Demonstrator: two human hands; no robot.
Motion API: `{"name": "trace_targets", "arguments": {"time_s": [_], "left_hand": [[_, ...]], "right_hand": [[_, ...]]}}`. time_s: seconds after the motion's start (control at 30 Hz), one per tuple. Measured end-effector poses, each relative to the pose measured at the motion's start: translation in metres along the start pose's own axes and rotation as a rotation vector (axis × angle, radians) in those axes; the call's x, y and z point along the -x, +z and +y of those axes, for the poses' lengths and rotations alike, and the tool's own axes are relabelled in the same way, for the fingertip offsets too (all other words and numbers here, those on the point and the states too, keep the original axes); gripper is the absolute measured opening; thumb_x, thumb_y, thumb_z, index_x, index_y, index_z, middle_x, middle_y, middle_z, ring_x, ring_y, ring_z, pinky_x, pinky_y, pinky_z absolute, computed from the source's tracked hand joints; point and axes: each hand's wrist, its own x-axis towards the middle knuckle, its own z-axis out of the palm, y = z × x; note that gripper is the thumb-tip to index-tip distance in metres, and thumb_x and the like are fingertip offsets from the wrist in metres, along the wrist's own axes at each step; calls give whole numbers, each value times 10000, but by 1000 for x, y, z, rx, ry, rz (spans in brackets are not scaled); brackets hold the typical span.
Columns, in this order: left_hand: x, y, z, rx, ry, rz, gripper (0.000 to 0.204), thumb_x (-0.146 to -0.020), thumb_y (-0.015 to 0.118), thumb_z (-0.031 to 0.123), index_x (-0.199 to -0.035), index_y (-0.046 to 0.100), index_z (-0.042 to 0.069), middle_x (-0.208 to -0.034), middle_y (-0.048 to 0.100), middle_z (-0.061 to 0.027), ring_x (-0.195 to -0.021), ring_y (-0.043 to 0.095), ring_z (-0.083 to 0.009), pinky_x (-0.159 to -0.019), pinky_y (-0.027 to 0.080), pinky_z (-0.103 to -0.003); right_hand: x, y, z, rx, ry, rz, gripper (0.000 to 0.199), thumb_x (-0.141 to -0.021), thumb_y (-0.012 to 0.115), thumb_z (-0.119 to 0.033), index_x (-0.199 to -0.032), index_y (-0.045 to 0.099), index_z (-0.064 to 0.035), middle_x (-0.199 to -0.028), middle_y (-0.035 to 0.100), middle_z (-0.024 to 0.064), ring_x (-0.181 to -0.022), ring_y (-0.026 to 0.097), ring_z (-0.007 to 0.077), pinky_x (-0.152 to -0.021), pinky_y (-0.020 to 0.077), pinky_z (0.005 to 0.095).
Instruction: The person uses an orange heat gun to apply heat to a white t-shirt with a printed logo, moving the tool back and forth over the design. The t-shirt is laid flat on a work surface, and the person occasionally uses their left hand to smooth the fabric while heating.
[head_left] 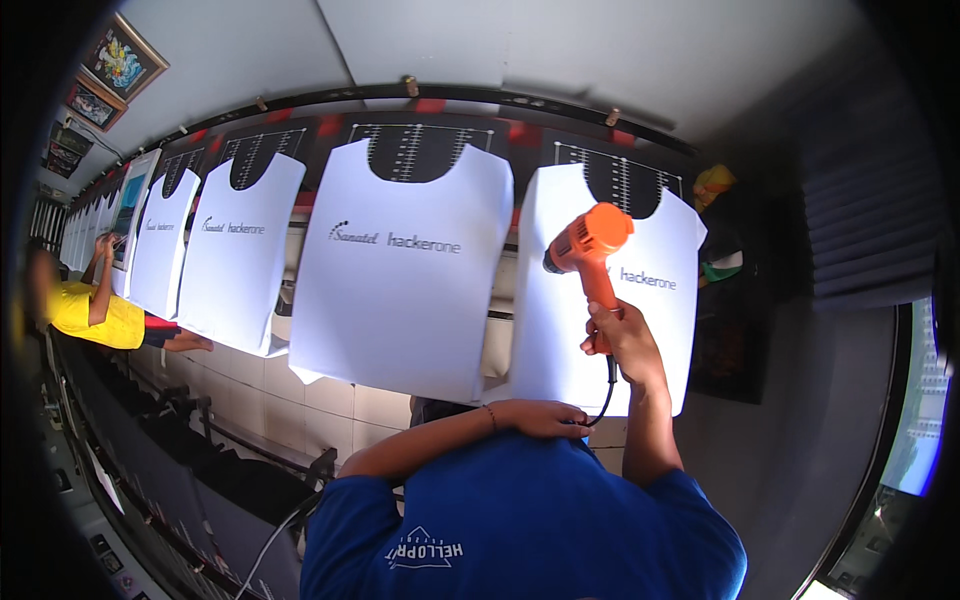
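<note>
My right hand (627,340) is wrapped round the handle of an orange heat gun (592,240). The gun is raised over a white shirt (545,330) with dark print across its chest, spread on a dark board at the right of the row. Its nozzle points left and partly covers the print. From the handle's base a black cord (611,385) curves down to my left hand (548,418), held against my blue shirt, its fingertips closed at the cord. Another printed white shirt (405,310) lies flat on the neighbouring board to the left.
More printed white shirts (240,275) lie on boards along a dark rail (480,93), reaching far left. A person in yellow (105,315) works there beside a framed screen (133,205). Behind me runs a row of dark boards (240,490); tiled floor (330,405) shows between.
</note>
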Motion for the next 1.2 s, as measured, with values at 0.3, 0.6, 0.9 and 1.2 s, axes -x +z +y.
{"name": "trace_targets", "arguments": {"time_s": [0.3,0.6,0.9,1.2], "left_hand": [[194,-33,-44,-173,-34,148,477,-1016,448,389,-1227,579,-18,-1171,623,-214,-1114,583,-340,-987,428,-412],[331,-81,-36,-261,-141,380,444,-993,493,320,-1265,566,-23,-1214,620,-216,-1130,591,-337,-1010,433,-411],[395,-125,-95,-477,-31,1127,392,-928,606,200,-1246,553,-24,-1275,566,-209,-1226,504,-364,-1049,392,-434],[396,-187,-176,-624,-138,1567,621,-915,615,153,-1432,338,-50,-1384,434,-284,-1282,437,-419,-1080,363,-472]], "right_hand": [[-16,179,-17,-132,-47,-85,467,-939,642,-431,-1036,573,21,-768,590,53,-618,621,131,-583,507,254],[-35,235,-30,127,-87,154,400,-957,604,-370,-949,588,29,-712,587,47,-555,598,133,-546,505,262],[-25,238,-20,48,-53,278,390,-943,610,-372,-898,591,15,-672,576,43,-556,593,137,-549,488,282],[-31,253,-16,38,-45,320,366,-934,622,-350,-945,584,14,-702,571,48,-575,586,144,-553,477,283]]}}
